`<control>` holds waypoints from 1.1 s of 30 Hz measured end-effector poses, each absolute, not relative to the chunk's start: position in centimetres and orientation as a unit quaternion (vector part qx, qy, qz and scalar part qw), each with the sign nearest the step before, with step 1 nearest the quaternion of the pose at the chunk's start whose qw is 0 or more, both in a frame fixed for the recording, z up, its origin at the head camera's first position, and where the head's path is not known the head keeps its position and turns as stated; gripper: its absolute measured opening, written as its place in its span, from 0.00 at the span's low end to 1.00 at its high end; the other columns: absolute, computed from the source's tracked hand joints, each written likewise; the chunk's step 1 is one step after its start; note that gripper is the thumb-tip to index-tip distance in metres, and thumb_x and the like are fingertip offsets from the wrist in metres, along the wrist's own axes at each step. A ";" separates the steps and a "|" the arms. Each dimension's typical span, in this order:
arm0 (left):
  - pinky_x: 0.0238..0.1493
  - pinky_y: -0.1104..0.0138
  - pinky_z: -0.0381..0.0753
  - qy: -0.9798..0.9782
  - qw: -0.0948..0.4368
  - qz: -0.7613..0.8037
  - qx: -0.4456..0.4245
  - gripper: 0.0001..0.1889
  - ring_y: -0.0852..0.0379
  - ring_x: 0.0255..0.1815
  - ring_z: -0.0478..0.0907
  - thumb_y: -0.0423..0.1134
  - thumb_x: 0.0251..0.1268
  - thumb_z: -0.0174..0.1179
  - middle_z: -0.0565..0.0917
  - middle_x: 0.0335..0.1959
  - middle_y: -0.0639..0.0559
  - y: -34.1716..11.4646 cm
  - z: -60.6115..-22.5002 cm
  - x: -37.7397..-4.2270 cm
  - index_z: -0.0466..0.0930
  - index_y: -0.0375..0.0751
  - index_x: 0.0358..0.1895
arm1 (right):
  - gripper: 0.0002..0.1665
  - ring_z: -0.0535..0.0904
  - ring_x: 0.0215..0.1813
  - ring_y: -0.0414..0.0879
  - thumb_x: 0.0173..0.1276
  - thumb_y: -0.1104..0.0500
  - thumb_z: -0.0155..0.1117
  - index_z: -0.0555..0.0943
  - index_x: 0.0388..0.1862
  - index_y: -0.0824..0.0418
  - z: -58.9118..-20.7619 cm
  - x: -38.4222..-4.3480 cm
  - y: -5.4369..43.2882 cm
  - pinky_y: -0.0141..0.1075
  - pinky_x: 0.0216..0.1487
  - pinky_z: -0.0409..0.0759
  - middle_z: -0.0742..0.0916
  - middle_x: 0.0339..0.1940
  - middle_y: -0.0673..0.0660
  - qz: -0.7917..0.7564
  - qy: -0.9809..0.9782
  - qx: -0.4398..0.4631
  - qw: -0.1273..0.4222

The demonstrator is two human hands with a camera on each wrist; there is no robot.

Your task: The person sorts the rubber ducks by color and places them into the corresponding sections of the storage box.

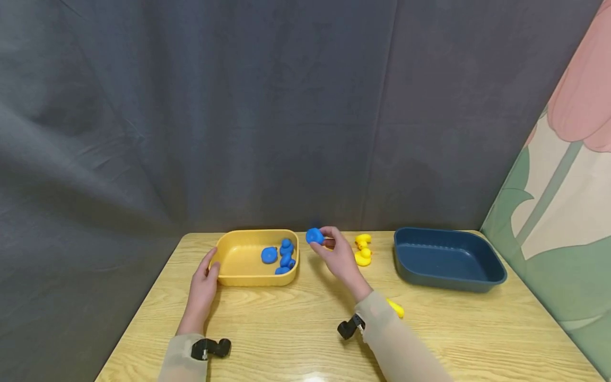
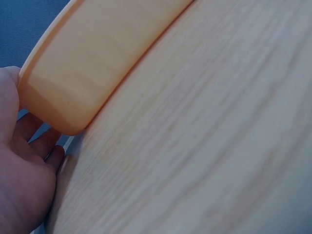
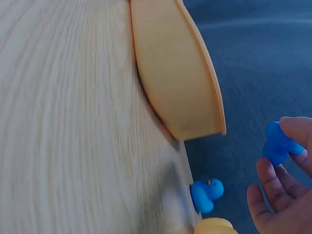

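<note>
My right hand pinches a blue rubber duck between thumb and fingertips, up over the table to the right of the yellow tray. In the right wrist view the same blue duck shows against the curtain. My left hand rests against the tray's left end, thumb at the near corner and fingers along the outer side. Several blue ducks lie inside the tray toward its right end. Another blue duck stands on the table below the right hand, hidden in the head view.
Two yellow ducks stand to the right of my right hand. A further yellow duck is partly covered by my right sleeve. The dark blue tray stands at the table's right. A grey curtain hangs behind the table.
</note>
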State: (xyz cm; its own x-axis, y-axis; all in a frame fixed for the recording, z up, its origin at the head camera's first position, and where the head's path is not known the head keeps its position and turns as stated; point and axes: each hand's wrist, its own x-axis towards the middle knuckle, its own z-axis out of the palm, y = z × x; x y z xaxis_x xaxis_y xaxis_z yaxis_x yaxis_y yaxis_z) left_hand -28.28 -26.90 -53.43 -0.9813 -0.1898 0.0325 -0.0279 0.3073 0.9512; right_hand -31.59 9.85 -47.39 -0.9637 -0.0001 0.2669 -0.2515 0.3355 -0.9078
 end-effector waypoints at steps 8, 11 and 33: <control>0.88 0.43 0.48 -0.805 0.075 -0.585 0.064 0.31 0.40 0.92 0.44 0.49 0.94 0.47 0.53 0.92 0.43 -27.0 -53.5 -28.4 0.55 0.56 0.92 | 0.23 0.86 0.60 0.59 0.77 0.60 0.77 0.81 0.66 0.63 -48.1 -31.0 8.2 0.55 0.69 0.83 0.87 0.59 0.61 0.585 -0.800 0.090 0.096; 0.88 0.44 0.49 -0.804 0.078 -0.586 0.064 0.31 0.41 0.92 0.45 0.48 0.94 0.47 0.53 0.92 0.43 -27.0 -53.6 -28.4 0.56 0.55 0.91 | 0.22 0.86 0.60 0.59 0.77 0.61 0.76 0.81 0.65 0.64 -48.4 -30.8 7.5 0.55 0.71 0.82 0.86 0.59 0.61 0.589 -0.797 0.099 0.087; 0.88 0.45 0.50 -0.797 0.087 -0.595 0.062 0.30 0.42 0.91 0.47 0.46 0.94 0.47 0.55 0.91 0.43 -26.9 -53.6 -28.4 0.58 0.54 0.91 | 0.24 0.78 0.73 0.64 0.78 0.57 0.76 0.83 0.68 0.61 -49.2 -29.9 3.6 0.57 0.76 0.76 0.85 0.65 0.60 0.529 -0.830 0.166 0.060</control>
State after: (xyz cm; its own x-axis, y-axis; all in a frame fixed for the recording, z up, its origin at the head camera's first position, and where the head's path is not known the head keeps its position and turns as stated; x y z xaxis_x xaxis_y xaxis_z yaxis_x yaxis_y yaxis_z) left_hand -28.39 -26.91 -53.62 -0.9771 -0.2022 0.0659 0.0057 0.2849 0.9586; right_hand -29.89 3.61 -49.18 -0.9377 -0.2116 0.2756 -0.3392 0.3848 -0.8585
